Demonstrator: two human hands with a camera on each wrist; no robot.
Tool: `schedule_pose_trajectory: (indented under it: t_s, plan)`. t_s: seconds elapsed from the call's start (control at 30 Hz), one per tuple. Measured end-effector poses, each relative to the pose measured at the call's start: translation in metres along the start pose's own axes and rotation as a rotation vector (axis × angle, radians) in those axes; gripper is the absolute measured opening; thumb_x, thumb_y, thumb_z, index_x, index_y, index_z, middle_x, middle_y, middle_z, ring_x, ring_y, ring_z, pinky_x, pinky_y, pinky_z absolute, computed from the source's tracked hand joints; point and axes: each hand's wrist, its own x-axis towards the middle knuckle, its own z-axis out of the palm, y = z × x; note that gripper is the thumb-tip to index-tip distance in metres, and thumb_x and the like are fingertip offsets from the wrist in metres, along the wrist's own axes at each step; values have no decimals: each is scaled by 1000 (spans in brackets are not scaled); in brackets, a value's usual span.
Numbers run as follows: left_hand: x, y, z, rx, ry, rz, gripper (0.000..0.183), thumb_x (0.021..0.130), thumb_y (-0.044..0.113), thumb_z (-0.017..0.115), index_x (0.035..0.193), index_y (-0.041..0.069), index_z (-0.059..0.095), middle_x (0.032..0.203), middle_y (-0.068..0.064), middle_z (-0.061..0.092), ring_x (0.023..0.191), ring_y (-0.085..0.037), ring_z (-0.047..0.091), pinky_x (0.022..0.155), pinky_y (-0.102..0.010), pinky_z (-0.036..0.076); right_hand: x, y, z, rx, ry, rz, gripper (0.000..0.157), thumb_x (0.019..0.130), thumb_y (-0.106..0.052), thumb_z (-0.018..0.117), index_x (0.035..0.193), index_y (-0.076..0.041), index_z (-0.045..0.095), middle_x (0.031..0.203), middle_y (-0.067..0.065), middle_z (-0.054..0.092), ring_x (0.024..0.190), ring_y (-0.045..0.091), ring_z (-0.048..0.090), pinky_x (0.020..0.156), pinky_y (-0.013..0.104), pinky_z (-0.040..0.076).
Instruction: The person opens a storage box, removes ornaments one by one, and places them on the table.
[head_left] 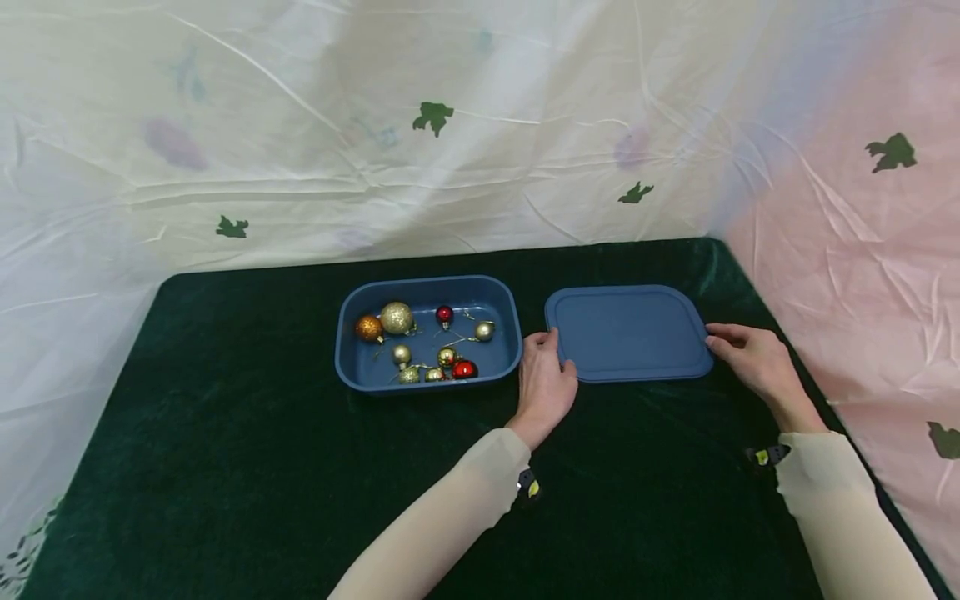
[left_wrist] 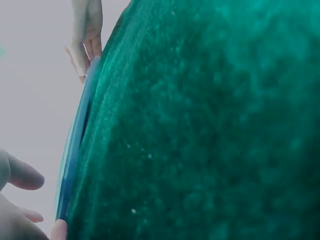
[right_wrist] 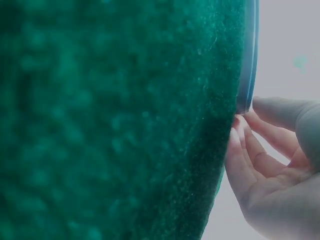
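Observation:
A flat blue lid (head_left: pixel 630 333) with rounded corners lies low over the dark green cloth. My left hand (head_left: pixel 546 382) is at its left end, between lid and box. In the left wrist view, one fingertip (left_wrist: pixel 59 230) touches the lid's edge while another finger stands apart above it. At the right end, my right hand (head_left: pixel 753 362) pinches the lid's edge between thumb and fingers. Left of the lid stands an uncovered blue box (head_left: pixel 427 388). Inside are several small baubles, among them a glittery gold one (head_left: pixel 397 317), an orange one (head_left: pixel 368 328) and a shiny red one (head_left: pixel 464 368).
Dark green velvety cloth (head_left: pixel 225 467) covers the table. Behind it hangs a pale sheet (head_left: pixel 315 150) with green leaf-like shapes, and a pink sheet (head_left: pixel 862 275) hangs along the right side, close to my right arm.

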Motion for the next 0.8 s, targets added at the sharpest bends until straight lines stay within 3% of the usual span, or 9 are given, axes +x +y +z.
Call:
schedule_pose_trajectory:
  t_s: [0.4, 0.63, 0.7, 0.8]
  plan:
    - [-20, 4, -9, -80, -178, 5, 71, 104, 34, 58, 164, 11, 29, 172, -12, 18, 156, -32, 23, 125, -50, 23, -15, -6, 3, -1, 69, -23, 59, 110, -45, 43, 141, 2, 59, 142, 36, 53, 128, 54, 51, 96, 70, 43]
    - [-32, 2, -15, -73, -243, 127, 73, 108, 54, 40, 166, 12, 25, 173, -8, 14, 159, -25, 10, 127, -50, 13, -25, -12, 7, 12, 112, -56, 59, 111, -45, 43, 146, 0, 55, 143, 34, 53, 125, 52, 53, 94, 69, 45]
    - [-35, 2, -17, -48, -245, 177, 75, 107, 58, 35, 166, 12, 24, 173, -8, 15, 159, -26, 10, 127, -49, 10, -29, -17, 8, 12, 134, -68, 58, 110, -44, 44, 148, -1, 54, 144, 32, 55, 125, 50, 55, 92, 58, 49]
    - [-40, 4, -23, -11, -236, 244, 77, 106, 61, 32, 165, 13, 26, 172, -8, 19, 159, -27, 13, 127, -50, 10, -36, -25, 9, 22, 170, -88, 56, 110, -44, 47, 148, -4, 55, 144, 27, 58, 124, 46, 58, 87, 27, 50]
